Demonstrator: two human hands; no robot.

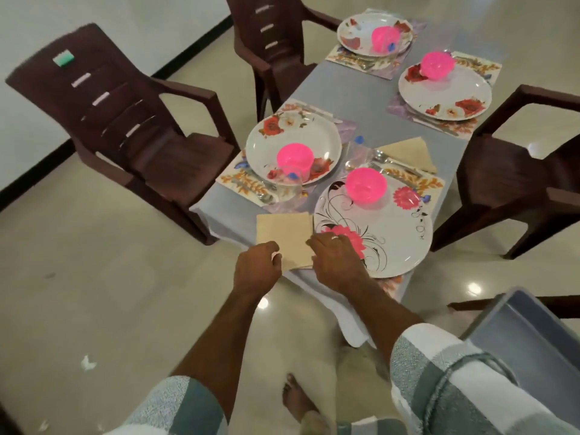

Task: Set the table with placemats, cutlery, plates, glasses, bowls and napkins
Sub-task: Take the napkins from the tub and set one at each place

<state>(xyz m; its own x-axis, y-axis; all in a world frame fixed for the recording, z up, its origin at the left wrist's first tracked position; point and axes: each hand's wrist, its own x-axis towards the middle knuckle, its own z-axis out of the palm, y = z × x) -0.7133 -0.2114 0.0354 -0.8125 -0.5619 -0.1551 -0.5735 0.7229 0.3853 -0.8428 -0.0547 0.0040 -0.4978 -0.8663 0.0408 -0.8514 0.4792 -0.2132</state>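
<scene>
1. Pale glossy tiled floor, four dark brown chairs (131, 120), narrow table (361, 98) under a grey cloth, four places laid on floral placemats (241, 180).
2. At the table's near end: beige napkin (284, 233) flat on the cloth, its near edge overhanging the table's edge, just beside the large flower plate (376, 227).
3. Left hand (257, 265) at the napkin's near left corner, fingers curled, seemingly pinching that corner; right hand (332, 255) on the near right edge, fingers bent down over paper and plate rim. Exact grip of the right hand: cannot tell.
4. Risk: thin paper at the very edge, likely to slide off onto the floor if released unevenly or tugged by one hand alone.
5. Risk: right hand over the plate rim; a nudge probably enough to shift the plate, itself overhanging the near edge, with a pink bowl (365, 185) riding on it.
6. Risk: glass (288, 183) close beyond the napkin's far edge, easy to tip on a forward reach.
7. Second napkin (408, 152) already folded beside the far side of the same place.
</scene>
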